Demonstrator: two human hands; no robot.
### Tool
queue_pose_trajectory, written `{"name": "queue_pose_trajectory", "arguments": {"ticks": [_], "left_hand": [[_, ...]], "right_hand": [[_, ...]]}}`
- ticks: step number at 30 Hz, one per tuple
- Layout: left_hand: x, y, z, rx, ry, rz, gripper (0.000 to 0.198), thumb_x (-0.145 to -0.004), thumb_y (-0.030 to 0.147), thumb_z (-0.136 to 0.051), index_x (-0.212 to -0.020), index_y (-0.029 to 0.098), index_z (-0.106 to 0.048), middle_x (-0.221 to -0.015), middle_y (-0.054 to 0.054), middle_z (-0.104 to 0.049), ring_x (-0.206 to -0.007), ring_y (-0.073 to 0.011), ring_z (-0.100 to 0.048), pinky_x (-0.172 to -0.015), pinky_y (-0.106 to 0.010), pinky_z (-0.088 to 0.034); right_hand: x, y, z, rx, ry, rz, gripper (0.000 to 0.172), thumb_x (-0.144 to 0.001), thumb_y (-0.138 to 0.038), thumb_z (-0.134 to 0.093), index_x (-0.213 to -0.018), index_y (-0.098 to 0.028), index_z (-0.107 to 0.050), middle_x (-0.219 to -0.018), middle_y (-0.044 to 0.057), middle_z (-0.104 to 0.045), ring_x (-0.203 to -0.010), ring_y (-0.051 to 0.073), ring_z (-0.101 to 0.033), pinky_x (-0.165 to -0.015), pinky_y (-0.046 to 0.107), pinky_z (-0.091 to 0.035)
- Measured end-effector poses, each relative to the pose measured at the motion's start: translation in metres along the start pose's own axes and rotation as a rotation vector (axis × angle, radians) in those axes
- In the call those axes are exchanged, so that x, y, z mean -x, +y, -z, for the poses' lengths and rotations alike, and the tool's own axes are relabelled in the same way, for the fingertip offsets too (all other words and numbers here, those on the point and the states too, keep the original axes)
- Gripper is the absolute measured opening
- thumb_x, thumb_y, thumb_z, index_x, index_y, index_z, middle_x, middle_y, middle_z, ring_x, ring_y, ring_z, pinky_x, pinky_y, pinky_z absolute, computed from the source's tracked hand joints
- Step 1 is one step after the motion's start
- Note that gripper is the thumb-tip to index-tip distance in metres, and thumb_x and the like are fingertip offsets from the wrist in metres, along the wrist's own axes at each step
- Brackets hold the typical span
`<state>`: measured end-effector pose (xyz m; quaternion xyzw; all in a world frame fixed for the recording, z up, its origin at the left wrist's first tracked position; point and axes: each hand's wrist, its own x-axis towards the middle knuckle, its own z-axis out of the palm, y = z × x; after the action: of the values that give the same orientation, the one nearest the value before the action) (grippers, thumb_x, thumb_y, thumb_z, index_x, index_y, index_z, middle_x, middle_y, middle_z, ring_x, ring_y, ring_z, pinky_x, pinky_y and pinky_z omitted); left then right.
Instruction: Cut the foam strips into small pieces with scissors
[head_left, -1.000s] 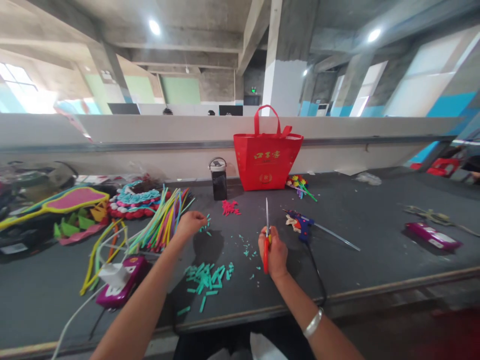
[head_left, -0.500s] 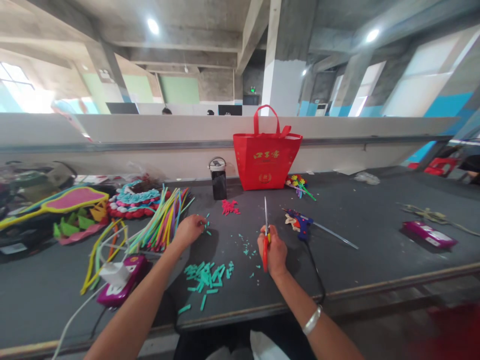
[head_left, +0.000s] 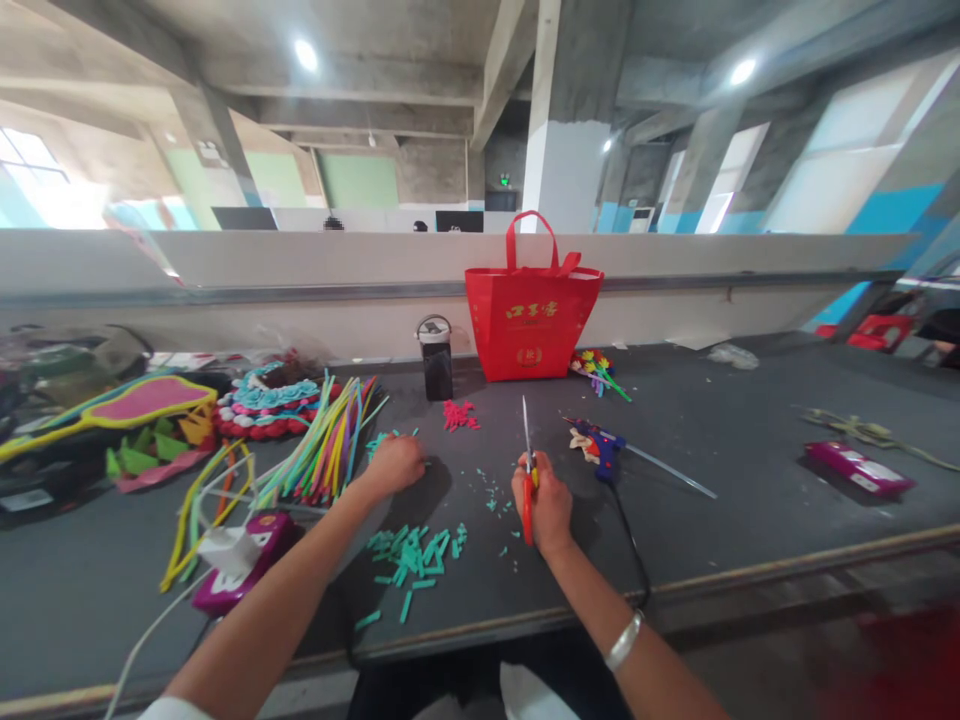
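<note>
My left hand (head_left: 399, 463) is low over the table beside small teal pieces (head_left: 381, 440); its fingertips are turned away, so what they hold, if anything, is hidden. In my right hand (head_left: 546, 498) are scissors with orange handles (head_left: 528, 508), their blades pointing away from me and looking closed. Between the hands lie tiny teal scraps (head_left: 492, 504). Nearer the front edge is a loose pile of cut teal strips (head_left: 411, 552). Beyond my left hand sits a small heap of red pieces (head_left: 459, 415).
A bundle of coloured pipe cleaners (head_left: 334, 440) and a purple power strip (head_left: 262, 545) lie left. A blue glue gun (head_left: 604, 450) with its cord is right of my right hand. Behind stand a black bottle (head_left: 436, 368) and a red bag (head_left: 534, 325).
My left hand has moved a little right, uncovering teal pieces on its far left side. My right hand and the scissors have shifted slightly left.
</note>
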<state>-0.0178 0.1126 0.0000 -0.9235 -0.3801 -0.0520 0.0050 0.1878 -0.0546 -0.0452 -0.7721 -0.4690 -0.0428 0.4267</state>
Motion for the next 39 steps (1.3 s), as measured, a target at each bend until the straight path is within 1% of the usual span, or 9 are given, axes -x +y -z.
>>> {"name": "queue_pose_trajectory", "arguments": {"ticks": [2, 4, 6, 8, 12, 15, 18, 24, 39], "left_hand": [[-0.001, 0.013, 0.003, 0.218, 0.048, 0.08, 0.016, -0.069, 0.018, -0.052, -0.073, 0.014, -0.067, -0.075, -0.008, -0.067, -0.071, -0.0211, -0.061, -0.068, -0.03, -0.041], [-0.002, 0.032, 0.009, 0.622, 0.118, 0.148, 0.016, -0.069, 0.023, -0.053, -0.073, 0.016, -0.066, -0.067, -0.003, -0.064, -0.063, -0.0169, -0.058, -0.06, -0.026, -0.04], [-0.003, 0.058, 0.017, 1.084, 0.214, 0.182, 0.013, -0.068, 0.026, -0.054, -0.065, 0.017, -0.063, -0.062, 0.0, -0.061, -0.059, -0.0132, -0.055, -0.06, -0.024, -0.04], [-0.003, 0.084, 0.026, 1.42, 0.269, 0.155, 0.01, -0.065, 0.025, -0.058, -0.06, 0.016, -0.059, -0.06, 0.001, -0.058, -0.059, -0.0112, -0.053, -0.063, -0.023, -0.041], [-0.007, 0.124, 0.035, 1.77, 0.299, 0.153, 0.009, -0.063, 0.023, -0.065, -0.065, 0.016, -0.061, -0.064, 0.001, -0.06, -0.062, -0.0107, -0.055, -0.067, -0.023, -0.043], [-0.01, 0.135, 0.033, 1.791, 0.355, 0.152, 0.005, -0.061, 0.017, -0.064, -0.065, 0.015, -0.061, -0.064, 0.002, -0.06, -0.061, -0.0094, -0.055, -0.065, -0.021, -0.042], [-0.011, 0.137, 0.027, 1.761, 0.395, 0.128, 0.004, -0.06, 0.013, -0.061, -0.063, 0.016, -0.06, -0.058, 0.004, -0.057, -0.055, -0.0078, -0.05, -0.058, -0.019, -0.039], [-0.009, 0.136, 0.022, 1.758, 0.372, 0.093, 0.005, -0.059, 0.013, -0.062, -0.062, 0.015, -0.059, -0.058, 0.004, -0.057, -0.053, -0.0074, -0.048, -0.056, -0.019, -0.038], [-0.012, 0.138, 0.024, 1.619, 0.419, 0.136, 0.004, -0.058, 0.017, -0.06, -0.062, 0.017, -0.057, -0.058, 0.004, -0.054, -0.055, -0.0088, -0.047, -0.057, -0.021, -0.038]], "right_hand": [[0.0, -0.001, 0.0, 0.012, -0.016, 0.007, 0.026, -0.087, -0.035, -0.04, -0.099, -0.019, -0.057, -0.063, 0.0, -0.064, -0.054, 0.016, -0.059, -0.052, 0.022, -0.032], [0.001, -0.002, 0.0, 0.01, -0.014, 0.018, 0.029, -0.087, -0.038, -0.042, -0.103, -0.018, -0.055, -0.067, 0.001, -0.066, -0.055, 0.016, -0.061, -0.052, 0.022, -0.033], [0.001, -0.004, 0.001, -0.015, -0.012, 0.043, 0.032, -0.086, -0.038, -0.044, -0.108, -0.017, -0.053, -0.072, 0.002, -0.067, -0.06, 0.017, -0.063, -0.054, 0.023, -0.035], [0.001, -0.005, 0.002, -0.043, -0.025, 0.069, 0.033, -0.085, -0.036, -0.045, -0.111, -0.017, -0.051, -0.073, 0.002, -0.067, -0.063, 0.018, -0.065, -0.055, 0.023, -0.037], [0.001, -0.008, 0.004, -0.056, -0.056, 0.103, 0.034, -0.084, -0.035, -0.047, -0.112, -0.017, -0.051, -0.07, 0.002, -0.066, -0.066, 0.019, -0.065, -0.055, 0.023, -0.038], [0.001, -0.009, 0.004, -0.055, -0.075, 0.114, 0.034, -0.085, -0.035, -0.048, -0.114, -0.017, -0.05, -0.073, 0.001, -0.066, -0.066, 0.018, -0.065, -0.055, 0.023, -0.039], [0.001, -0.01, 0.004, -0.045, -0.097, 0.139, 0.034, -0.083, -0.032, -0.05, -0.114, -0.018, -0.05, -0.08, 0.002, -0.067, -0.069, 0.018, -0.065, -0.058, 0.023, -0.04], [0.0, -0.009, 0.002, -0.035, -0.106, 0.15, 0.032, -0.083, -0.031, -0.05, -0.113, -0.018, -0.051, -0.088, 0.003, -0.067, -0.076, 0.017, -0.064, -0.059, 0.023, -0.04], [0.001, -0.01, 0.001, 0.01, -0.071, 0.128, 0.028, -0.084, -0.029, -0.05, -0.11, -0.019, -0.054, -0.083, 0.002, -0.067, -0.07, 0.015, -0.064, -0.056, 0.022, -0.038]]}}
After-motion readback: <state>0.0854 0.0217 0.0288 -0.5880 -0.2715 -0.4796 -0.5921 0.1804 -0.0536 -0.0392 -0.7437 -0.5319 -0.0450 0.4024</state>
